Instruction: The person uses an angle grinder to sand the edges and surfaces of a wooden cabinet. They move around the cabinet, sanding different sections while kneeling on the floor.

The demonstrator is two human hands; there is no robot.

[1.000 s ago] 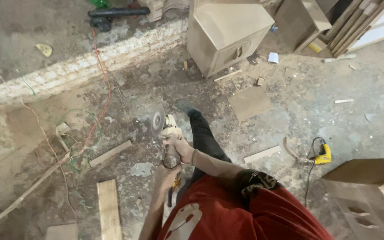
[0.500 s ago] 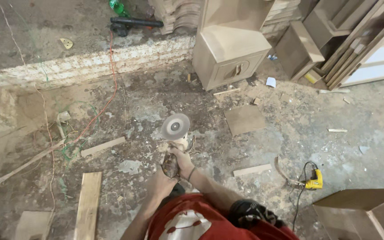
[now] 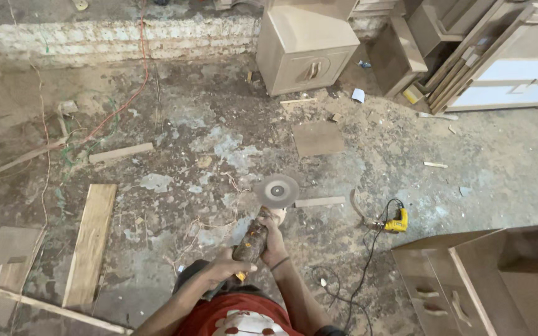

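Between two hands (image 3: 253, 252), one angle grinder (image 3: 263, 218).

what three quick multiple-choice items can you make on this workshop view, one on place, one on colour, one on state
1. Where does the small power tool with a cord lie, relative to the hands?
A. to their right on the floor
B. on the cabinet by the wall
C. on the plank

2. What colour is that small tool?
A. blue
B. yellow
C. white

3. How is the angle grinder held?
A. lying loose on the floor
B. by one hand only
C. by both hands

Key: 1 A, it lies on the dusty floor right of the hands; 2 B, its body is yellow; 3 C, the left hand grips the rear of the body and the right hand grips nearer the disc.
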